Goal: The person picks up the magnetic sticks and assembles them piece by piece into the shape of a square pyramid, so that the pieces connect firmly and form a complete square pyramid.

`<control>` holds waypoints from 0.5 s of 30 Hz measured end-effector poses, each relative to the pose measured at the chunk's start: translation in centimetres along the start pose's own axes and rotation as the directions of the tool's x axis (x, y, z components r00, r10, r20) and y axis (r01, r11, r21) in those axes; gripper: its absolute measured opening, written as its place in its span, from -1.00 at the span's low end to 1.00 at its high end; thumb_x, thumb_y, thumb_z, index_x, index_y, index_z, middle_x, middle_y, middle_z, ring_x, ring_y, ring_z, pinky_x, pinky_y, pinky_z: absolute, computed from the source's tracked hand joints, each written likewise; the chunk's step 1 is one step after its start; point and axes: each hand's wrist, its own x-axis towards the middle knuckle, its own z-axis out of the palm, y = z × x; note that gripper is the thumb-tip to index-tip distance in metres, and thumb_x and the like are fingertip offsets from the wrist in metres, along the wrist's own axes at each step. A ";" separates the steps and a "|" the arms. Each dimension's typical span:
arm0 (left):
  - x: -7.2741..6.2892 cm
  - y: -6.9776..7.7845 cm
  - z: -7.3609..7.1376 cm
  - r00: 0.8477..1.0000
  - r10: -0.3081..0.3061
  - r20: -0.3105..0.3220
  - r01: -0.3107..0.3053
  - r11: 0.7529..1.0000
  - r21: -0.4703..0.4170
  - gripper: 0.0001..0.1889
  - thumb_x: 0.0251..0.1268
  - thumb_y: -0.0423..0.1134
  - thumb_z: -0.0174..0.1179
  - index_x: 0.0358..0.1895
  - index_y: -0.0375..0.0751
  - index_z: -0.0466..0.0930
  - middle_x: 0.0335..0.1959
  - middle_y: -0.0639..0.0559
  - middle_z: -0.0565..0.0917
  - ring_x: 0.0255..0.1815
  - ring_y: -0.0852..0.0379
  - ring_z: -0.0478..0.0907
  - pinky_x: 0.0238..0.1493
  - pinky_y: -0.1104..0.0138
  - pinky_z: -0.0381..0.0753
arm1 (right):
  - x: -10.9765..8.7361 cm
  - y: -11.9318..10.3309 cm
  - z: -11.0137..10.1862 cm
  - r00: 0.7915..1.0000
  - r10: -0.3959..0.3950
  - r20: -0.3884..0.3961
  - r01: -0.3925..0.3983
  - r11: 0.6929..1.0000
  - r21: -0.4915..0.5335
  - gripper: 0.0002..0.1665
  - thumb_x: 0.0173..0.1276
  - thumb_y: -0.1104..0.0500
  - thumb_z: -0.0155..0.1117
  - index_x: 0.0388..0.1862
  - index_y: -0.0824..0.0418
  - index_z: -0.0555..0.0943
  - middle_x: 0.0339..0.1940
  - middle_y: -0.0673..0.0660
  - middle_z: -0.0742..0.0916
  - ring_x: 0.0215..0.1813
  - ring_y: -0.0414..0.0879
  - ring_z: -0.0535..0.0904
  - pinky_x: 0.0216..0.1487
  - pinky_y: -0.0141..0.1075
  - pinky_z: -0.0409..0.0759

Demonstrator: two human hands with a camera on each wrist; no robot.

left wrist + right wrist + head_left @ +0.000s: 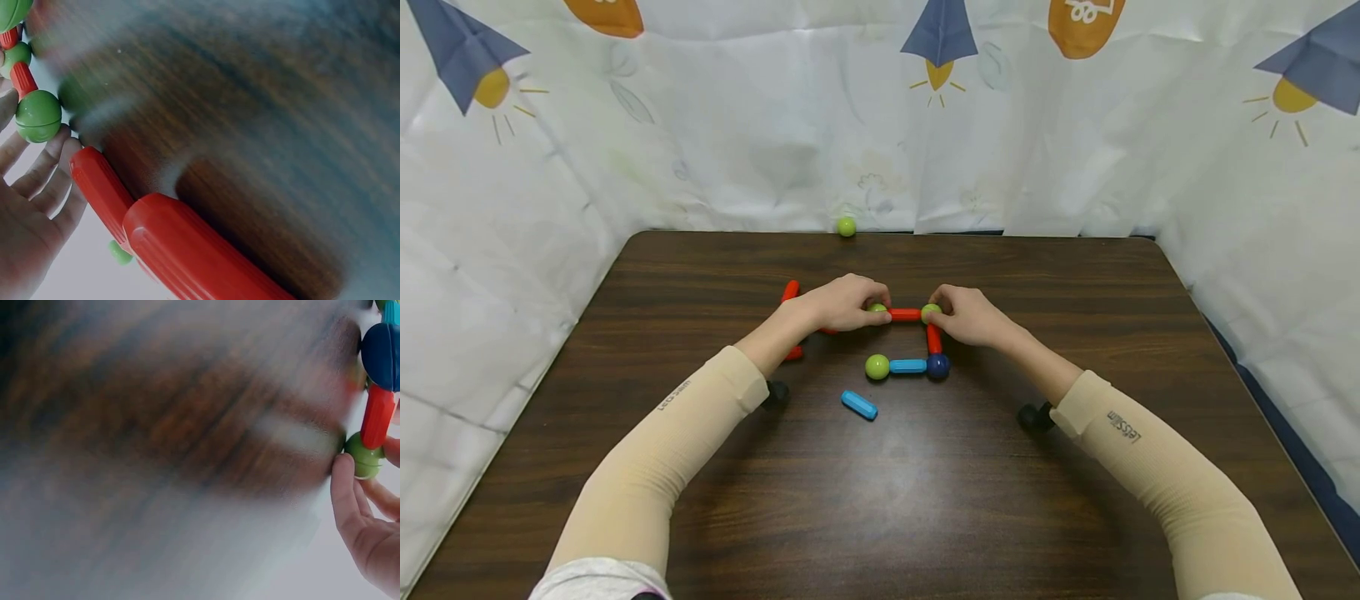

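Observation:
Magnetic-looking rods and balls form an open frame on the table. My left hand (848,304) pinches the green ball (877,308) at the frame's far left end, thumb in front and fingers behind. From that ball a red rod (906,315) runs to a second green ball (931,312), which my right hand (972,317) holds between thumb and fingers. Another red rod (933,339) leads toward me to a dark blue ball (937,366). A light blue rod (908,367) joins this to a third green ball (877,367) at the near left.
Nearer to me lies a loose light blue rod (859,405). Red rods (790,290) rest beside and partly behind my left forearm; in the left wrist view two red rods (181,244) loom close. Another green ball (846,227) sits at the table's far edge, by the white curtain (737,150).

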 end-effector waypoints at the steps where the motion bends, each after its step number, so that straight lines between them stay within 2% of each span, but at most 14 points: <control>1: 0.0 0.0 0.0 1.000 0.001 0.000 -0.001 1.000 0.002 -0.71 0.55 -0.03 0.19 0.12 -0.11 0.65 -0.15 0.04 0.64 -0.21 0.08 0.53 -0.12 0.18 0.53 | 0.0 0.0 0.0 1.000 0.000 -0.001 0.000 1.000 0.003 -0.63 0.57 0.05 0.23 0.12 0.31 0.60 -0.31 0.12 0.68 -0.32 -0.02 0.53 -0.25 -0.16 0.51; 10: -0.1 -0.1 0.0 1.000 0.002 0.004 -0.002 1.000 0.009 -0.71 0.56 -0.04 0.18 0.13 -0.11 0.65 -0.13 0.04 0.63 -0.18 0.08 0.52 -0.10 0.18 0.53 | -0.1 0.1 0.0 1.000 0.009 0.004 -0.009 1.000 0.019 -0.63 0.56 0.02 0.24 0.11 0.28 0.60 -0.28 0.12 0.69 -0.30 -0.01 0.54 -0.23 -0.17 0.52; 15: -0.5 -0.3 -0.4 1.000 0.006 -0.028 -0.007 0.999 -0.033 -0.75 0.55 -0.06 0.20 0.09 -0.09 0.67 -0.16 0.06 0.63 -0.17 0.09 0.53 -0.08 0.20 0.53 | 0.0 0.2 0.0 1.000 0.011 0.008 -0.011 1.000 0.021 -0.63 0.56 0.02 0.24 0.11 0.28 0.60 -0.29 0.12 0.69 -0.31 -0.01 0.55 -0.24 -0.16 0.52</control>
